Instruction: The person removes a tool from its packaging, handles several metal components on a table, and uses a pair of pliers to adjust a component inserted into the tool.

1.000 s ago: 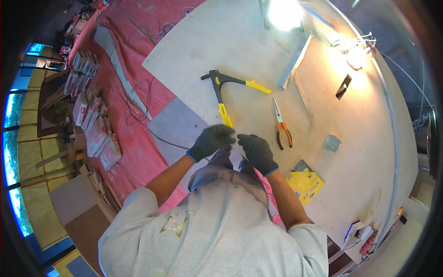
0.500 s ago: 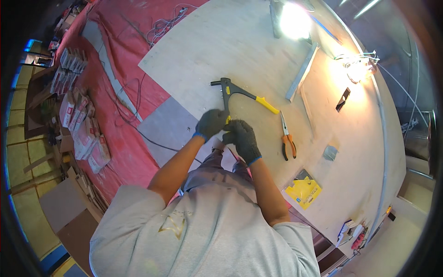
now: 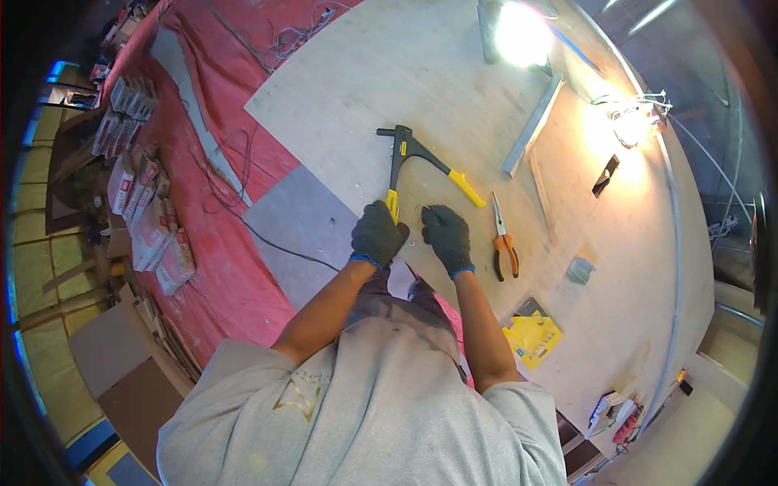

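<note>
A black hand riveter (image 3: 403, 154) with yellow grips lies over the pale board, its two handles spread wide and its nose pointing left. My left hand (image 3: 378, 233), in a dark glove, is closed around the yellow end of the nearer handle. The other handle reaches out to the right with no hand on it. Just right of the left hand, my gloved right hand (image 3: 446, 235) has its fingers curled in a pinch, apart from the riveter. Something small and thin shows at its fingertips, too small to name. Orange-and-black long-nose pliers (image 3: 504, 241) lie right of that hand.
A metal profile (image 3: 532, 125) lies farther back on the pale board (image 3: 348, 97), near a bright work lamp (image 3: 521, 36). Yellow packaging (image 3: 535, 336) lies near right. At left, paper sacks (image 3: 150, 215) and a dark cable (image 3: 279, 252) rest by the red sheeting (image 3: 215, 279).
My hands have moved apart: the right drew away to the right, while the left took hold of the riveter's nearer handle. The riveter has shifted slightly away from me.
</note>
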{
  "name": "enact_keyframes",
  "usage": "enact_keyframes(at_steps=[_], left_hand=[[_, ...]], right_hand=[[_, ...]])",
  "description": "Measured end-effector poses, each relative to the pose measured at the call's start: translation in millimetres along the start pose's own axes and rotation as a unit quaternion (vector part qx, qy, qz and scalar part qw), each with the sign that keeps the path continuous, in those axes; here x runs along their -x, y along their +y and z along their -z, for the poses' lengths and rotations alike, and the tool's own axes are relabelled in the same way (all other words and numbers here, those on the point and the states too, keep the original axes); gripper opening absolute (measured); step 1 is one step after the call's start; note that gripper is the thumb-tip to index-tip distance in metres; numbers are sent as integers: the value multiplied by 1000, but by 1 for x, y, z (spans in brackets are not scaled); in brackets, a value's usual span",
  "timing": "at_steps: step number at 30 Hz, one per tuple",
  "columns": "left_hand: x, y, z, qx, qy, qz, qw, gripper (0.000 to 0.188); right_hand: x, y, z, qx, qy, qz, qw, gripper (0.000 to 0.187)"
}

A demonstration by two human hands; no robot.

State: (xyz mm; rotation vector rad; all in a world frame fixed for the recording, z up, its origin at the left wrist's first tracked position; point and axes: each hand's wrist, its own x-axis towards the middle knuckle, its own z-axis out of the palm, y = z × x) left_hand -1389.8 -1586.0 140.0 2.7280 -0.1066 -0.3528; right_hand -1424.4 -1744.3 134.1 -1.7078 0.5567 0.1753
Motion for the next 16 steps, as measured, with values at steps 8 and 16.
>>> enact_keyframes(at_steps=[8, 16], left_hand=[[1, -13, 86, 428, -257, 113, 859, 15], [36, -31, 63, 631, -348, 168, 673, 28]], right_hand=[[-10, -19, -10, 84, -37, 209, 974, 23], [2, -32, -5, 120, -87, 210, 966, 28]])
